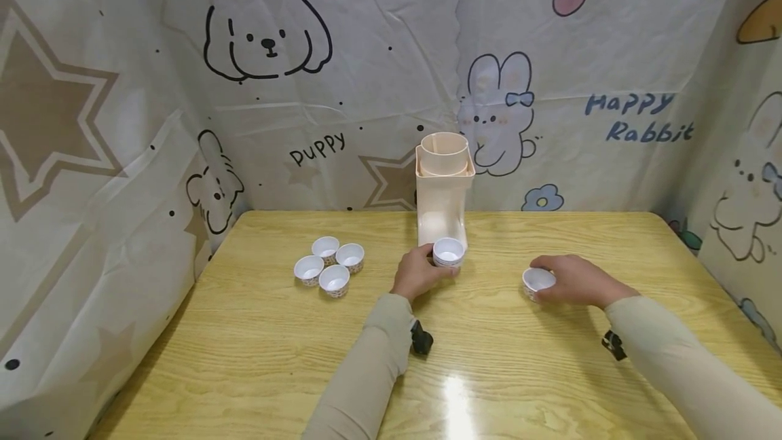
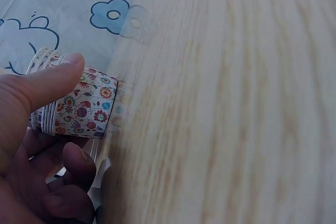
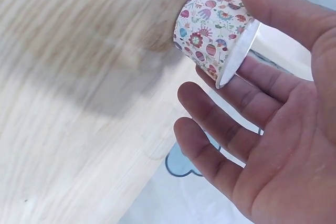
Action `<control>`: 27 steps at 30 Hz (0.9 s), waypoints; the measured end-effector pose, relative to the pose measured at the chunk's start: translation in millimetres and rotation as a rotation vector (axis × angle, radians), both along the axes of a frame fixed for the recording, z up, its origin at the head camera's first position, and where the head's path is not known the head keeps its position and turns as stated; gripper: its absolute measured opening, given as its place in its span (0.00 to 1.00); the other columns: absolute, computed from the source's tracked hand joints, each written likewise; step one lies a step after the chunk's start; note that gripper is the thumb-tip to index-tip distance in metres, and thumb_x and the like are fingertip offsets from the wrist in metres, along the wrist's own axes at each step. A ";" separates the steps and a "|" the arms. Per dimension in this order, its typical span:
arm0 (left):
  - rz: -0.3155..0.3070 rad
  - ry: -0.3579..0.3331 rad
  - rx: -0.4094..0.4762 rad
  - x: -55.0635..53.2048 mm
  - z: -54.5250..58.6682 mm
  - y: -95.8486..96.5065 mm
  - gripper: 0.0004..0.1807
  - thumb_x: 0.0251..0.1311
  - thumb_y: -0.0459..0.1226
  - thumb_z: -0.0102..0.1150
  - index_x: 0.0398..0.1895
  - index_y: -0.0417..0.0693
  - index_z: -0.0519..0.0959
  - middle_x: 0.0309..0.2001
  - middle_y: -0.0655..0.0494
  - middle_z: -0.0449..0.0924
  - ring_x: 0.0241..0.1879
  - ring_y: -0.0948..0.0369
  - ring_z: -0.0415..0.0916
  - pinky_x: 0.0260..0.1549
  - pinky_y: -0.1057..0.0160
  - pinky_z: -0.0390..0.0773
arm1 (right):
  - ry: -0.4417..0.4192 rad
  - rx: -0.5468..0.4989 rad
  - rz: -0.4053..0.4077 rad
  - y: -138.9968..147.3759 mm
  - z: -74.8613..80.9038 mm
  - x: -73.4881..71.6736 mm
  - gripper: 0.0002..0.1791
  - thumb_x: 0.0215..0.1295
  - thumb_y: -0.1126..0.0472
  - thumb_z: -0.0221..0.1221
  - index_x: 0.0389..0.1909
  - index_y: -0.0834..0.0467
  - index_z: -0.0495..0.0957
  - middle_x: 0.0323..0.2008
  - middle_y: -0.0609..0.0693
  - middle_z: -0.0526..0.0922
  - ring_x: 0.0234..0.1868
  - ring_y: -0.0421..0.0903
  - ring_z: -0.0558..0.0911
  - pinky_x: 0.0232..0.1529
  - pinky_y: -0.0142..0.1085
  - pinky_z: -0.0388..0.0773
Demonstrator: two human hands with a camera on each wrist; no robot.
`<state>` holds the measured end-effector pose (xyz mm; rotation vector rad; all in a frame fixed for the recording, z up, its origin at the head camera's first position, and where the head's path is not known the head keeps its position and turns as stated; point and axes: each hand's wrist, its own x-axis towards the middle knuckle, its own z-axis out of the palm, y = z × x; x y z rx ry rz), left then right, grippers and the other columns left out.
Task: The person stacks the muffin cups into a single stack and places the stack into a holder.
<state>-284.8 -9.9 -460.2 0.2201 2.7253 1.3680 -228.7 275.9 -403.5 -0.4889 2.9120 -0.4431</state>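
Observation:
Near the middle of the table, my left hand [image 1: 420,273] grips a nested stack of paper cups [image 2: 86,103], thumb on one side and fingers on the other. Several rims show at the stack's top, and the outer cup has a colourful flower print. My right hand [image 1: 577,281], further right, pinches a single paper cup [image 3: 210,32] at its rim between thumb and index finger. That cup stands upright, its base at the tabletop; the other fingers of this hand are spread below it in the right wrist view.
A cream cup holder [image 1: 441,209] with a round tube on top stands just behind the stack, at the back of the table [image 1: 256,358]. Several more paper cups [image 1: 334,278] sit upright in a cluster on the left. A printed cloth [image 1: 391,39] hangs behind the table.

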 end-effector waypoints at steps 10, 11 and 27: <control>-0.001 -0.008 -0.016 0.7 -1.6 1.7 0.33 0.49 0.49 0.76 0.60 0.52 0.79 0.51 0.53 0.86 0.50 0.56 0.82 0.51 0.57 0.80 | 0.022 0.000 0.019 -7.0 1.1 -7.0 0.32 0.57 0.49 0.68 0.56 0.65 0.77 0.49 0.61 0.85 0.42 0.51 0.81 0.42 0.46 0.77; 0.000 -0.011 -0.019 1.0 -1.8 1.6 0.33 0.50 0.49 0.76 0.60 0.52 0.79 0.51 0.54 0.86 0.50 0.56 0.82 0.51 0.57 0.80 | 0.022 -0.003 0.019 -7.5 1.4 -7.7 0.32 0.57 0.49 0.68 0.56 0.66 0.77 0.48 0.61 0.85 0.41 0.50 0.80 0.41 0.44 0.76; 0.012 0.009 -0.019 0.9 -0.3 0.5 0.33 0.50 0.49 0.76 0.60 0.51 0.79 0.52 0.52 0.86 0.52 0.55 0.82 0.52 0.55 0.80 | 0.070 -0.091 -0.004 -29.4 -3.7 -24.1 0.35 0.59 0.49 0.67 0.59 0.70 0.74 0.50 0.66 0.83 0.44 0.54 0.81 0.47 0.49 0.78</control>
